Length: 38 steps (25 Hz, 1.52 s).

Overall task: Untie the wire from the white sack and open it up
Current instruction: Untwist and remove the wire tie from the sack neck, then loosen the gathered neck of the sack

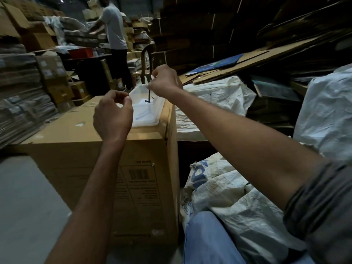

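Observation:
My right hand (164, 82) is raised over a white plastic tray (152, 117) and pinches a thin dark wire (149, 95) that hangs down into the tray. My left hand (112, 115) hovers beside the tray's left edge, fingers curled with thumb and forefinger close together; nothing shows in it. The tray rests on top of a big cardboard box (106, 168). A white woven sack (238, 202) with blue print lies at my lower right, below my right forearm. Its mouth is hidden by my arm.
More white sacks (219, 96) lie behind the box and at far right (327, 115). Flattened cardboard (247, 60) leans at the back right. Stacked boxes (28, 92) fill the left. A person in a grey shirt (114, 31) stands at the back near a chair (147, 60).

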Each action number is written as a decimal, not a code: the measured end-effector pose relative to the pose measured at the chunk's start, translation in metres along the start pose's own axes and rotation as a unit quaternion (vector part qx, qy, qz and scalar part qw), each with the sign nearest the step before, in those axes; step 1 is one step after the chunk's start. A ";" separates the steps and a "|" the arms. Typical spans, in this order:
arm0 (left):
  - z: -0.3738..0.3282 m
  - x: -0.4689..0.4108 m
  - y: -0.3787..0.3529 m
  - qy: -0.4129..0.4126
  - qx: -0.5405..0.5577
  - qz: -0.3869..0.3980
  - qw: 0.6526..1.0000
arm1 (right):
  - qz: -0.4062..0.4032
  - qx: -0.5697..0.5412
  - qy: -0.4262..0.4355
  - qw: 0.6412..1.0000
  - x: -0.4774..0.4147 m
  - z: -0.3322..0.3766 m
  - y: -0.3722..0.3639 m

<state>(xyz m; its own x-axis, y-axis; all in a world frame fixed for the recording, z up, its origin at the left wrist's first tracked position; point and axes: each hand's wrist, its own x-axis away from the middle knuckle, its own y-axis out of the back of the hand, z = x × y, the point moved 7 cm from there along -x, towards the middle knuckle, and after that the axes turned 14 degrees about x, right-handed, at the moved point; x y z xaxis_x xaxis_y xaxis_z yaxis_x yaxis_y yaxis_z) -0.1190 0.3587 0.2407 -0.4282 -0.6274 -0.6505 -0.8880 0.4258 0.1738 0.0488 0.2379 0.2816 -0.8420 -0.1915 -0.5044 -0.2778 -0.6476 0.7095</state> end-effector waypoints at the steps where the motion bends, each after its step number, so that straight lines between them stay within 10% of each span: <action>1: -0.003 -0.001 0.000 -0.004 -0.002 0.000 1.000 | -0.007 0.010 -0.004 1.000 -0.003 0.000 0.002; 24: -0.048 0.012 -0.037 -0.082 0.014 0.042 0.996 | -0.052 -0.222 -0.037 0.973 0.029 -0.056 0.046; 31: -0.076 0.084 -0.113 -0.131 0.136 0.106 0.976 | -0.115 -0.253 -0.081 0.957 0.088 -0.161 0.076; 38: -0.050 0.178 -0.243 -0.013 0.200 0.257 0.945 | -0.168 -0.210 -0.243 0.932 0.156 -0.323 0.090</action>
<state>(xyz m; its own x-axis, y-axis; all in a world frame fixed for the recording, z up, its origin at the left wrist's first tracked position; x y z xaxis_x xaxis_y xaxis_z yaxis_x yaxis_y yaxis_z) 0.0118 0.1109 0.1198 -0.7763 -0.2571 -0.5755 -0.4273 0.8859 0.1806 0.0416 -0.0891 0.1078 -0.8780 0.3654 -0.3091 -0.4448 -0.8614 0.2452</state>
